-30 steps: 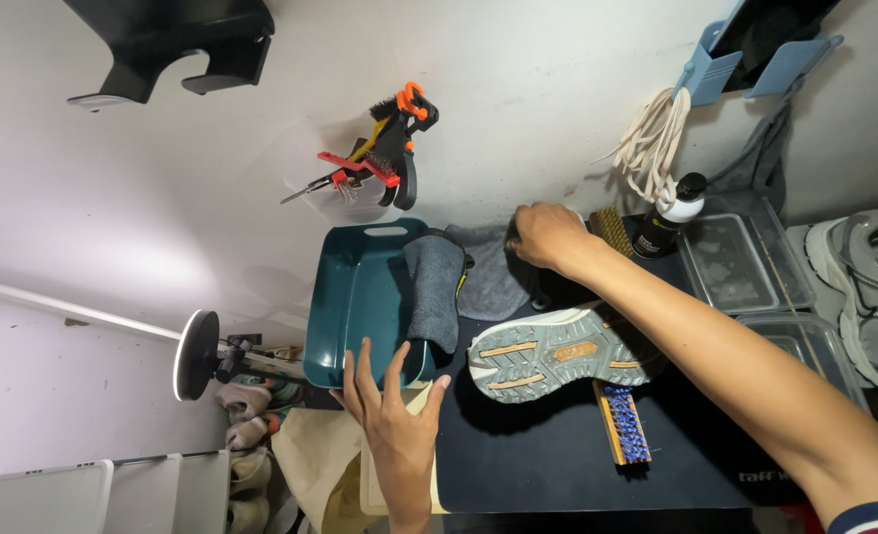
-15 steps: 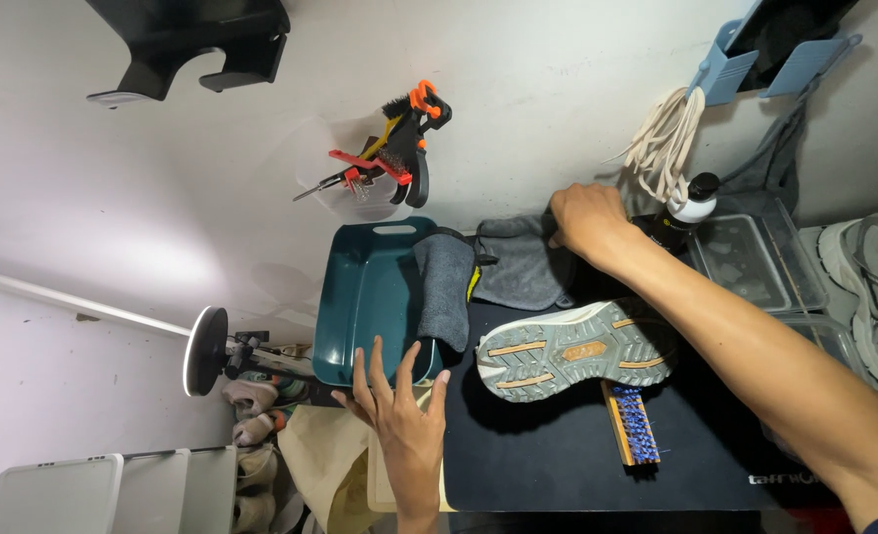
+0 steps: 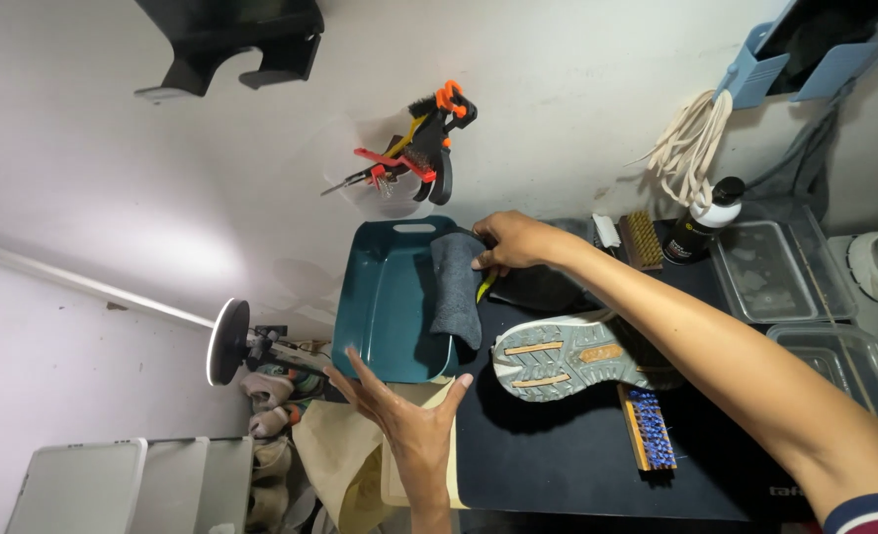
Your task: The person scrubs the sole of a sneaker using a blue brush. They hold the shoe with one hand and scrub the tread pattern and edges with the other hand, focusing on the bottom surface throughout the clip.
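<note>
My right hand (image 3: 513, 242) reaches across the dark mat (image 3: 558, 475) and pinches the top edge of a grey cloth (image 3: 456, 292). The cloth hangs over the right rim of a teal basin (image 3: 385, 307). A darker cloth (image 3: 543, 289) lies just under my right wrist. A shoe (image 3: 568, 356) rests sole-up on the mat below my forearm. My left hand (image 3: 409, 420) hovers with its fingers spread and holds nothing. It is over a beige sheet (image 3: 345, 460), near the basin's front edge.
A blue-bristled brush (image 3: 647, 427) lies beside the shoe, and a wooden brush (image 3: 642, 239) and a black bottle (image 3: 701, 222) stand at the back. Clear plastic tubs (image 3: 770, 272) sit to the right. Clamps fill a clear cup (image 3: 409, 163). A round lamp (image 3: 226, 341) is at left.
My right hand has moved left from the back of the mat to the grey cloth on the basin's rim and closed on it. My left hand stays spread in place.
</note>
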